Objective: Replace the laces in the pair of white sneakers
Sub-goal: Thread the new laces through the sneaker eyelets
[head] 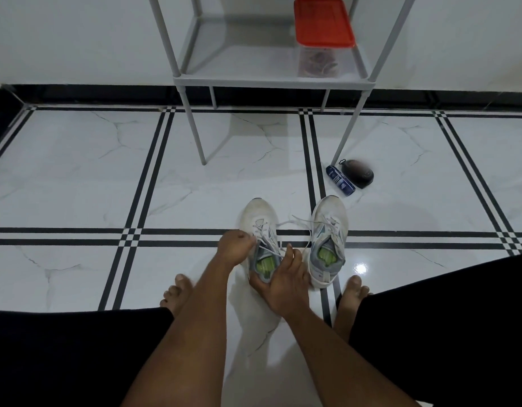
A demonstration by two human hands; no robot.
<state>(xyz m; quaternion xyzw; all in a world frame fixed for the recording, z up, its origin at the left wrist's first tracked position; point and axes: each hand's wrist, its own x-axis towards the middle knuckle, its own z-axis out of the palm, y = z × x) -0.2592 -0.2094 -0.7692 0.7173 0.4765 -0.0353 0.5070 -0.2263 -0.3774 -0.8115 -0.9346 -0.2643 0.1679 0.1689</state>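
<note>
Left hand (234,246) pinches the white lace (261,240) at the left sneaker (258,218), whose toe points away from the person, while the right hand (284,279) grips its heel; the right sneaker (330,218) stands just beside, untouched.

Two white sneakers stand upright on the floor, toes pointing away. The left sneaker (261,227) has white laces (265,240) loosened over its grey tongue, and a green insole shows inside. The right sneaker (329,239) stands just beside it; its loose lace (301,223) trails across the floor toward the left one.
</note>
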